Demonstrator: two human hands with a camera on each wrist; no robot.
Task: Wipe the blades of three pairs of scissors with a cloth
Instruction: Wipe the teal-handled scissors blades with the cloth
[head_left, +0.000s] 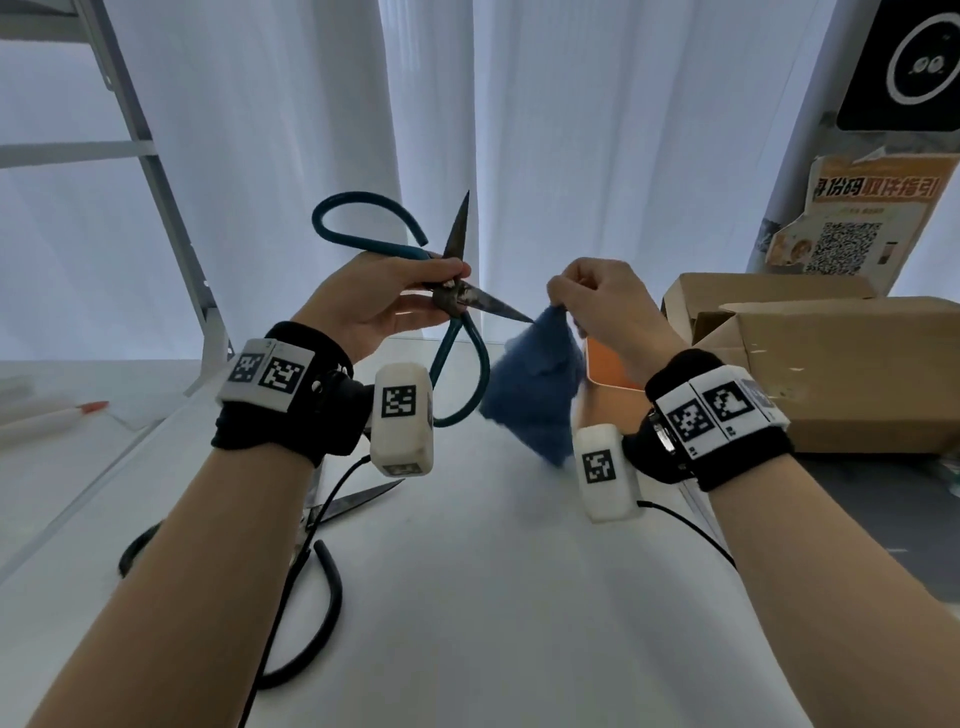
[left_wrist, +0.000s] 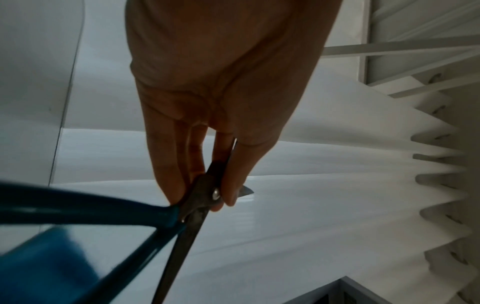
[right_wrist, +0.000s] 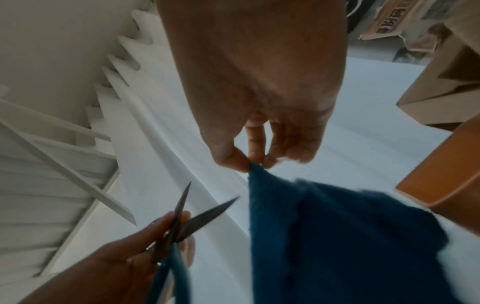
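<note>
My left hand (head_left: 415, 291) pinches the blue-handled scissors (head_left: 457, 343) at their pivot and holds them up in the air with the blades spread apart. The same pinch shows in the left wrist view, where fingers (left_wrist: 168, 176) and thumb clamp the scissors (left_wrist: 197, 197) at the rivet. My right hand (head_left: 576, 296) pinches a corner of the blue cloth (head_left: 535, 384), which hangs down just right of the lower blade tip. In the right wrist view the cloth (right_wrist: 324, 236) hangs from my fingertips (right_wrist: 255, 156), apart from the blades (right_wrist: 207, 214). Black-handled scissors (head_left: 317, 540) lie on the white table under my left forearm.
Cardboard boxes (head_left: 841, 364) stand at the right, with an orange tray (head_left: 608, 364) beside them. A white metal frame (head_left: 171, 218) rises at the left. White curtains hang behind the table (head_left: 493, 597). A pen with a red tip (head_left: 62, 415) lies far left.
</note>
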